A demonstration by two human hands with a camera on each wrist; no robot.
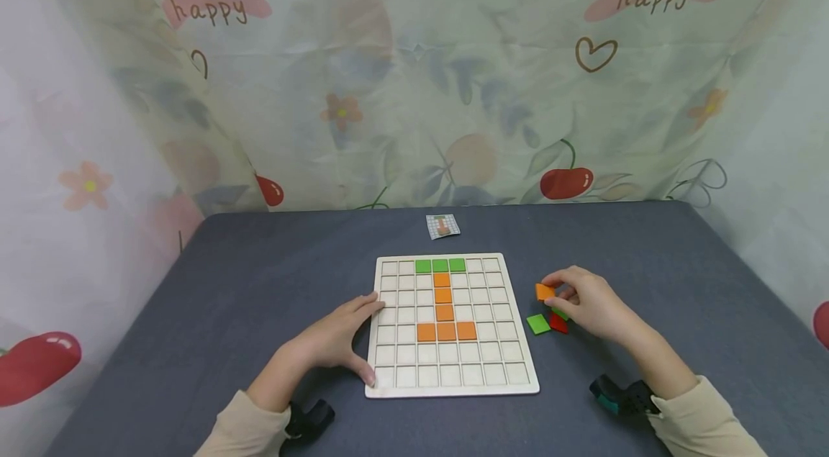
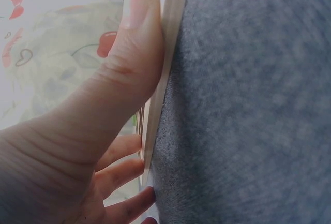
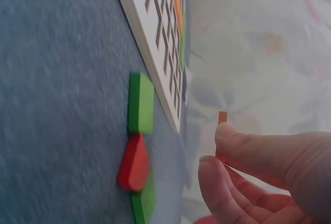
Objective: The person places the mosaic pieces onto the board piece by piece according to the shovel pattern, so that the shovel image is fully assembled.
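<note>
A white grid board [image 1: 396, 376] lies flat on the dark table. Set in its cells are several green tiles [image 1: 440, 266] in a row at the top and several orange tiles [image 1: 443, 296] in a column with a short row at its foot. My left hand [image 1: 340, 333] rests against the board's left edge, thumb and fingers spread. To the right of the board, my right hand [image 1: 592, 302] pinches an orange square tile [image 1: 545, 291] between thumb and fingers, above the table. Beneath it lie a green tile [image 1: 538, 324], a red tile [image 1: 558, 323] and another green tile [image 3: 145, 201], partly hidden.
A small printed picture card [image 1: 443, 226] lies behind the board. A patterned curtain [image 1: 414, 83] hangs behind the table [image 1: 272, 263]. Both wrists wear black camera straps, the right one [image 1: 622, 396] beside the sleeve.
</note>
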